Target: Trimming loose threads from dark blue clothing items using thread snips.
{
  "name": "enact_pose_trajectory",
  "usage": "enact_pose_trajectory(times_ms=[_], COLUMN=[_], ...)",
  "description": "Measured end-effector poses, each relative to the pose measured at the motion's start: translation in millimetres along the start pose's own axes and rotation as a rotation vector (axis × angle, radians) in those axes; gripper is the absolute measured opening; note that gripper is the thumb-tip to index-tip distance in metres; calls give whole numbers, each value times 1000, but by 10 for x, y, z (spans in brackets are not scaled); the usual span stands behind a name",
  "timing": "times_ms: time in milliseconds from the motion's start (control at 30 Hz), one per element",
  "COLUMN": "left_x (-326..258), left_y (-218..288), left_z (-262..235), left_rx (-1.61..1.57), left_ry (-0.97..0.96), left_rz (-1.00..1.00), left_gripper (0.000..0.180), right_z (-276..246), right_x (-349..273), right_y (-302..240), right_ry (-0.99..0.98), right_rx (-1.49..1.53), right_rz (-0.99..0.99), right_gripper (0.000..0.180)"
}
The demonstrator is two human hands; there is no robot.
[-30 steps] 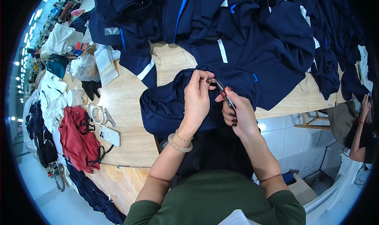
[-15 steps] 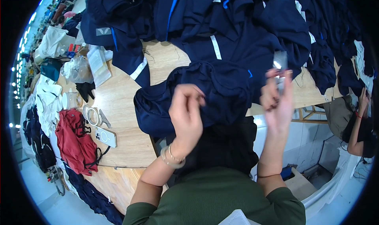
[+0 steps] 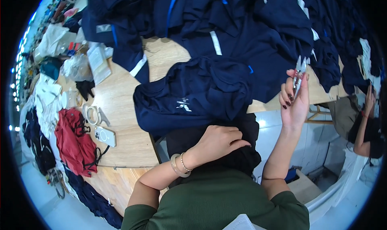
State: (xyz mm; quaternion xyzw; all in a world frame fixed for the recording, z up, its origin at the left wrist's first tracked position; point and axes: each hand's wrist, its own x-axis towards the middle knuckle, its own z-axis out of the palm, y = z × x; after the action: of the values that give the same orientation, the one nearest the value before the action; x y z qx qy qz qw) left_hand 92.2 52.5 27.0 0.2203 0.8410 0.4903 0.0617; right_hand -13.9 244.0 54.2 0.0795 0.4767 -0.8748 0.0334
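A dark navy garment (image 3: 193, 95) lies bunched on the wooden table (image 3: 121, 109), its near edge hanging off the front. My left hand (image 3: 217, 141) rests palm down on the dark cloth (image 3: 242, 159) in my lap, just below that edge, fingers loosely curled. My right hand (image 3: 294, 101) is raised at the right beyond the table's edge and pinches a small pair of metal thread snips (image 3: 299, 70), tips pointing up.
A big heap of navy garments with white and blue strips (image 3: 242, 24) covers the far table. At the left lie a red garment (image 3: 74, 141), a white phone (image 3: 105, 136), a tape roll (image 3: 91, 113), papers and bags. Another person (image 3: 363, 125) sits at the far right.
Both hands left the garment, where they worked together a second ago. The right hand lifted the snips up and right; the left dropped to my lap. The garment now lies flatter.
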Motion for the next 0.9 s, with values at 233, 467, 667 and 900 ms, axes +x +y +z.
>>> enact_pose_trajectory(times_ms=[233,467,667,900], left_x=[-89,-142,14,-10], left_y=[-194,-694,-995,-983], left_z=[-378,-695,-574,-480], left_rx=[4,-275,-1676,-1688], left_ry=[455,870,1085,1102], left_rz=[-183,-722,-580,-481], left_gripper=[3,12,22,12], right_z=[-30,284,493,574], right_x=[-23,-20,-114,-177], right_y=[6,127,273,382], right_ry=[-100,-119,-197,-233], right_rx=[71,24,5,-48], right_rz=[-21,38,110,178], right_gripper=[45,46,46,46])
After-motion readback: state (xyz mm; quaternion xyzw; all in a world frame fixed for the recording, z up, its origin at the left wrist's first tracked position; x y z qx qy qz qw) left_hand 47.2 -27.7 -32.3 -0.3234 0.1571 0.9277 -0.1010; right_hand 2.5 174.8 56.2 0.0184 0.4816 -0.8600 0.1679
